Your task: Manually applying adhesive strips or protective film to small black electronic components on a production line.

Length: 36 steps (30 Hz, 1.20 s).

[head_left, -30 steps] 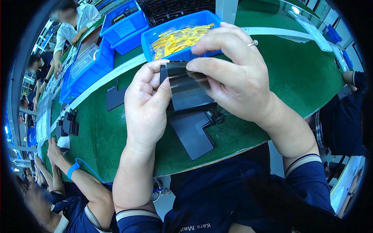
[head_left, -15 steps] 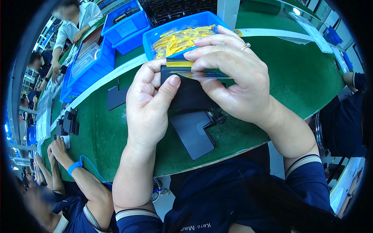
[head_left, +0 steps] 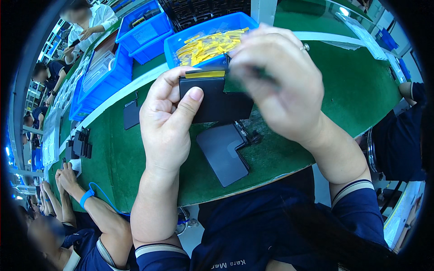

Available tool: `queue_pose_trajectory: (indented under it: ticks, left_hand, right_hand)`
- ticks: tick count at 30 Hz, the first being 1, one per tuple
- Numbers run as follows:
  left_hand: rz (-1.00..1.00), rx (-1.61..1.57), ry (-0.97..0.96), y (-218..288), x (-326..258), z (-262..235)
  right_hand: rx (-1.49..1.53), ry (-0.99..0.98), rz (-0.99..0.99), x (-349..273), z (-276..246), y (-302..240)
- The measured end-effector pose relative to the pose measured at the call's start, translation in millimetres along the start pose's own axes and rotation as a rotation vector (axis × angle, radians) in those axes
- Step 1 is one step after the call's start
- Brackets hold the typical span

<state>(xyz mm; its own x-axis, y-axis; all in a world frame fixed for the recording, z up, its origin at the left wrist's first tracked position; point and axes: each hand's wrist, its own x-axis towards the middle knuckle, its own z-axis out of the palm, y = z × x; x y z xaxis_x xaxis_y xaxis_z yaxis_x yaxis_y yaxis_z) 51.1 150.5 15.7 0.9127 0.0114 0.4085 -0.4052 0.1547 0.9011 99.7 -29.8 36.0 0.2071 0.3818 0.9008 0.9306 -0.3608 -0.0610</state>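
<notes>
A flat black L-shaped battery [head_left: 221, 106] is held up over the green bench by my left hand [head_left: 165, 119], the thumb on its near face and the fingers behind. Along its top left edge runs a yellow tape strip [head_left: 205, 74]. Beside the battery's upper right part is my right hand [head_left: 287, 86]; motion smears its fingers, so whether they hold anything cannot be told. Another black L-shaped battery [head_left: 221, 151], with a connector lead at its notch, lies on the bench just below.
Beyond my hands stands a blue bin [head_left: 170, 52] heaped with yellow strips [head_left: 208, 47]. More blue bins [head_left: 108, 74] are at the far left. A dark flat piece [head_left: 131, 116] and stacked black parts [head_left: 82, 143] lie leftward. A co-worker's hand [head_left: 68, 177] rests near the bench's left edge.
My right hand has moved right, away from the yellow strip; the clear film seen stretched at its fingers no longer shows. My left hand and the battery have shifted slightly left.
</notes>
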Motion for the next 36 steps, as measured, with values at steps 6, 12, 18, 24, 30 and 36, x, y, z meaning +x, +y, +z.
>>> queue_pose_trajectory:
  ticks: [6,12,18,24,30,36]
  left_hand:
    - [-0.096,-0.063,0.026,2,1,-1]
    - [-0.078,-0.054,-0.014,0,-1,1]
    - [-0.085,-0.049,0.005,1,0,0]
    - [-0.084,-0.075,-0.008,0,-2,3]
    - [-0.065,-0.045,0.009,-1,-2,3]
    - [-0.067,-0.054,0.004,0,-2,3]
  right_hand:
    - [0.466,-0.046,0.602,-5,5,-5]
    - [0.493,-0.117,0.659,-5,6,-9]
    - [0.42,0.012,0.552,-9,13,-5]
    - [0.485,-0.041,0.656,-7,12,-6]
    - [0.365,0.078,0.502,-9,17,-3]
    - [0.508,0.0,0.619,-8,15,-3]
